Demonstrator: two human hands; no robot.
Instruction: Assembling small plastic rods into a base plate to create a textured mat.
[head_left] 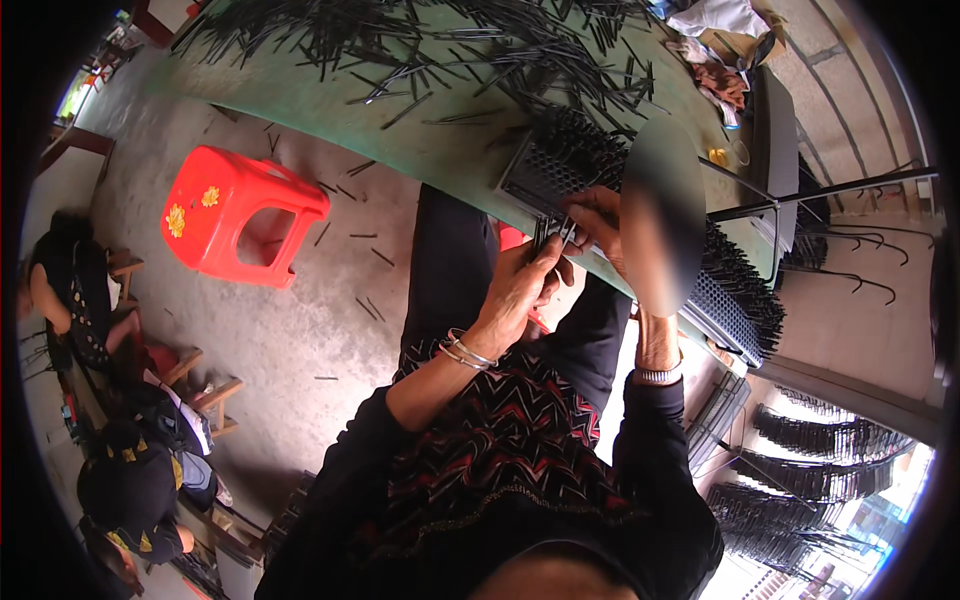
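Observation:
In front of my lap, my left hand [515,292] is closed round several thin dark sticks [547,232], which stand up past its thumb. Close against it, my right hand [603,222] pinches at the upper part of these sticks. Whether a separate stick is between its fingertips I cannot make out. A blurred oval patch covers part of that hand and wrist. Just beyond both hands, a black perforated rack [535,178] full of dark sticks rests at the edge of the green table [400,140]. A second perforated rack [722,308] with bristling dark sticks sits to the right.
Loose black sticks [420,50] are heaped across the far table. A red plastic stool [215,225] stands on the floor at left, with scattered sticks near it. Metal rods with hooks [850,245] jut out at right. Other people [130,490] sit at far left.

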